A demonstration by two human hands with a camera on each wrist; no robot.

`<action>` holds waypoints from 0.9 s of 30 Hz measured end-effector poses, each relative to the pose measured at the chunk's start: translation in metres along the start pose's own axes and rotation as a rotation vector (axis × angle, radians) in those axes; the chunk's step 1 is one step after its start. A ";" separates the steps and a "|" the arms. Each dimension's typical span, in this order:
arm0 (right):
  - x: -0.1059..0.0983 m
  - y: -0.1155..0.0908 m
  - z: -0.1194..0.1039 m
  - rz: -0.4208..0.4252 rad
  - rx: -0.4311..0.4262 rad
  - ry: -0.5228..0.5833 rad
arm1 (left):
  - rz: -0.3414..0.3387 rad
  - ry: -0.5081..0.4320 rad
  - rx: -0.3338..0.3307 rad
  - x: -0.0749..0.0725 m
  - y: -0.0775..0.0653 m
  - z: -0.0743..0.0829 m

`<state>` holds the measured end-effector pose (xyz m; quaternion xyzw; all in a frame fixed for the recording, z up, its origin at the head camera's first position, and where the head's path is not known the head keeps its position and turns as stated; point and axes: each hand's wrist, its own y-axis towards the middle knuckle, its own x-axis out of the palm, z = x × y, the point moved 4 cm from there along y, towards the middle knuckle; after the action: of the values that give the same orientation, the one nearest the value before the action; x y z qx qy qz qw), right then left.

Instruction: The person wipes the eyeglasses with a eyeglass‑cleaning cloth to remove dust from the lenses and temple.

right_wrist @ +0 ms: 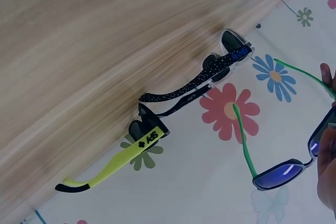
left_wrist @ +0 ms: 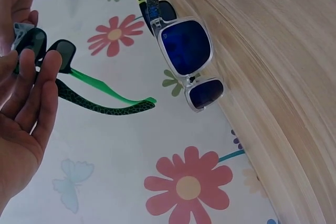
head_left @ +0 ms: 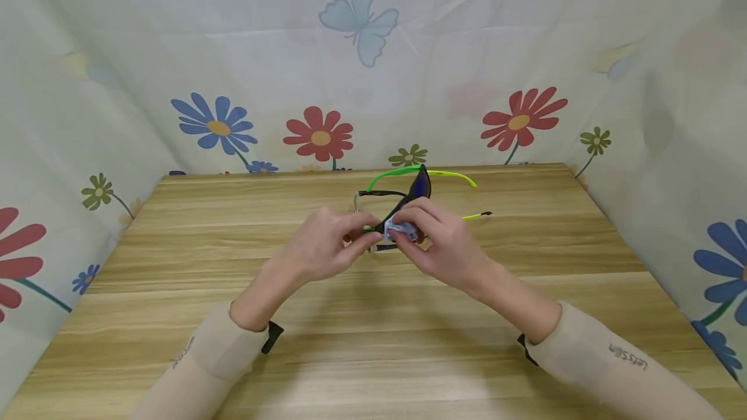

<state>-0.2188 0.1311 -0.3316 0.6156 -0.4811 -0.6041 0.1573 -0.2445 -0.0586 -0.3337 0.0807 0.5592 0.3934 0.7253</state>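
My left hand (head_left: 321,242) pinches one end of a pair of sunglasses (head_left: 421,186) with a dark frame, blue mirrored lenses and green temples (right_wrist: 245,140). They are held up over the table, temples unfolded, as the right wrist view shows. Between the thumb and fingers of my right hand (head_left: 446,245) is a crumpled light blue cloth (head_left: 401,230), pressed at the lens nearest the left fingers. That lens is partly hidden by the cloth and fingers. In the left wrist view, the temple's inner side (left_wrist: 107,109) has a black and green pattern.
Behind the hands on the wooden table (head_left: 233,238) stand clear-framed sunglasses (left_wrist: 186,45) with blue lenses and speckled black temples. Beside them, to the right, are sunglasses with yellow temples (right_wrist: 123,158). A flower-printed curtain (head_left: 408,102) closes off the back and both sides.
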 end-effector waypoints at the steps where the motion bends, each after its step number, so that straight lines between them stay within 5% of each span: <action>1: -0.001 0.000 0.001 0.004 0.004 -0.003 | -0.002 -0.001 -0.003 0.000 0.000 0.000; 14: -0.012 -0.001 0.017 0.123 0.069 -0.079 | 0.004 -0.047 -0.024 -0.001 -0.002 -0.005; 27: -0.008 -0.004 0.016 0.059 0.047 -0.009 | 0.011 -0.069 -0.090 -0.004 -0.001 -0.010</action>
<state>-0.2303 0.1460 -0.3335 0.6017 -0.5140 -0.5905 0.1584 -0.2532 -0.0650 -0.3352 0.0647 0.5150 0.4190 0.7450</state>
